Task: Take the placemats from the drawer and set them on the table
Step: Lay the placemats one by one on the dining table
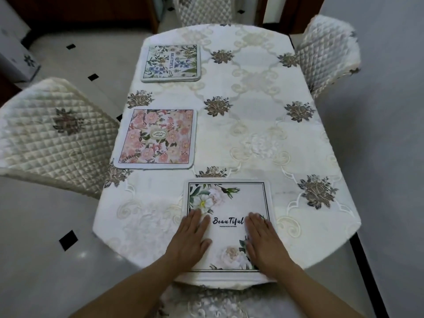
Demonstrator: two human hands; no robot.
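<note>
Watching the head cam feed and here's what I've got: both of my hands are lying flat on the nearest placemat, the white one with pale flowers and "BeauTiful" printed across the middle. My left hand is pressed palm-down along the mat's left edge, fingers straight, held close together and pointing away from me, with the thumb angled out toward the lettering. My right hand does the same along the right side, fingers spread only slightly, covering part of the green-leaf corner print. Neither hand is gripping anything, both are just open and flat with the mat underneath the palms and the printed word sitting between them. The mat itself lies square at the near end of the table, its near edge right at the table's rim. Two more are already down on the left side: a pink floral placemat midway along, and a blue floral placemat at the far-left corner, which looks like it may be more than one layer thick but I can't tell for sure. The table wears a cream embroidered tablecloth with dark flower medallions. Quilted chair covers show on the left chair, the far chair and the right chair.
</note>
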